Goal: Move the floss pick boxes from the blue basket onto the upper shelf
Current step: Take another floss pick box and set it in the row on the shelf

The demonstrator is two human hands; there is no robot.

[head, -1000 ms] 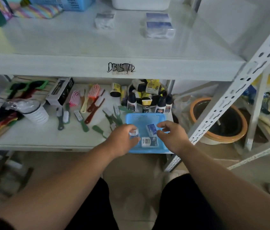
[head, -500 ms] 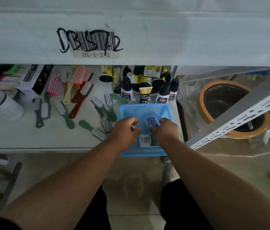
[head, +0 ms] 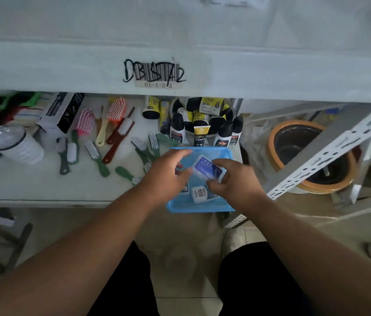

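Floss pick boxes lie in the blue basket [head: 223,153], which sits at the front edge of the lower shelf [head: 32,188]. One box with a blue label [head: 207,167] is tilted up off the basket floor, pinched by the right hand [head: 237,181] between the thumb below and the fingers at its right end. A second, white box [head: 199,194] lies flat on the basket floor just below it, near the right thumb. The left hand [head: 168,174] hangs over the left half of the basket with fingers spread and loosely curled; whether it holds anything underneath cannot be told, since the palm hides that part.

Just behind the basket stands a cluster of black, white and yellow tubes and bottles [head: 200,124]. To the left, brushes with green, red and cream handles [head: 102,142] are scattered over the shelf, beside a black-and-white carton [head: 62,112] and a wrapped white cup [head: 18,142]. Above runs the front edge of the upper shelf [head: 271,74], bearing a barcode label [head: 153,75] overwritten in black marker. To the right, an orange-rimmed pot [head: 303,156] sits behind a slotted white shelf post [head: 330,156].
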